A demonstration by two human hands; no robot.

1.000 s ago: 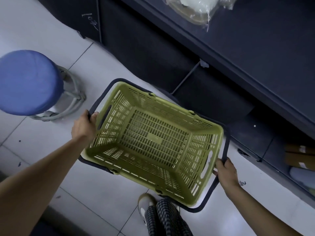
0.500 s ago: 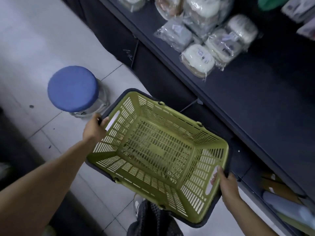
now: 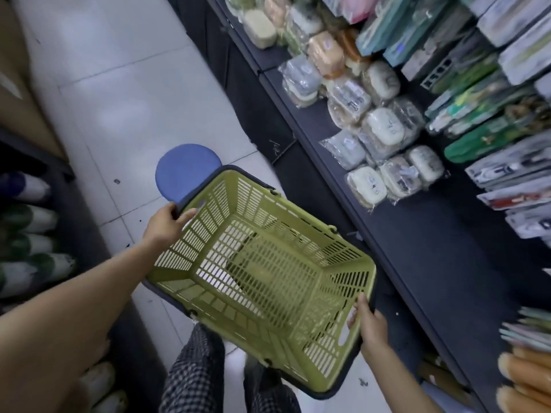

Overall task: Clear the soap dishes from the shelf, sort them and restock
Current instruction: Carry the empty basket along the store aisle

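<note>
Pale floor tiles [image 3: 125, 93] fill the upper left of the frame, with a dark shelf [image 3: 441, 263] running down the right side. At the centre, a green slatted shopping basket [image 3: 262, 281] is held in the air over the tiles, its dark handles folded down along the rim. The basket's far end is gripped by the left hand [image 3: 164, 225], fingers curled over the rim and the handle. The near end is gripped by the right hand [image 3: 369, 326], fingers hooked over the rim beside the oval grip slot. Nothing is seen inside the basket.

Just beyond the left hand, a blue round stool [image 3: 182, 171] is partly hidden by the basket's far end. Checked trousers [image 3: 193, 374] are seen beneath the basket at the bottom centre.

The plastic-wrapped soap dishes [image 3: 378, 129] are piled on the shelf in the upper right, well apart from both hands. Packaged goods [image 3: 477, 93] are ranged behind them, too blurred to be named. Rolled items [image 3: 26, 222] are stacked along the left edge.
</note>
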